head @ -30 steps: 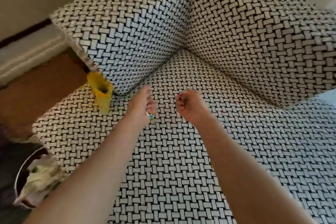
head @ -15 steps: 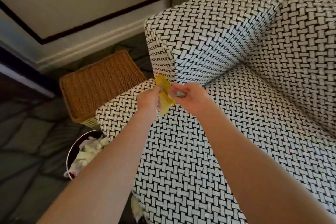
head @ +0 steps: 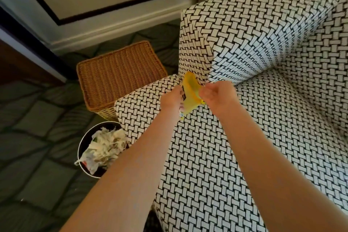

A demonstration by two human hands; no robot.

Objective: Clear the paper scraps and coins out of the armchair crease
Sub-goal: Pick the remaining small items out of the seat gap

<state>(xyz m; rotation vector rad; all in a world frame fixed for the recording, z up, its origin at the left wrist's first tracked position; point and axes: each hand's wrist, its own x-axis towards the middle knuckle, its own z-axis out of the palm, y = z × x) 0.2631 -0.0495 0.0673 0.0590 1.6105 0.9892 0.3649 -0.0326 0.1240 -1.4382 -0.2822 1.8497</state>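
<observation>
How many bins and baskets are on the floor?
2: a wicker basket beside the armchair, and a round bin of rubbish nearer the camera. Others may be hidden.

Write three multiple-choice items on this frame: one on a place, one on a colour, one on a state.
1. Where does the bin stand?
A. on the floor by the armchair
B. on its seat
C. on a shelf

2. What colour is the pouch that the left hand holds?
A. red
B. yellow
C. blue

3. The bin is:
A. empty
B. tipped over
C. heaped with crumpled waste

Answers:
1. A, since it stands upright on the floor at the armchair's front corner.
2. B, since the pouch is plainly yellow.
3. C, since pale crumpled waste piles up inside it.
</observation>
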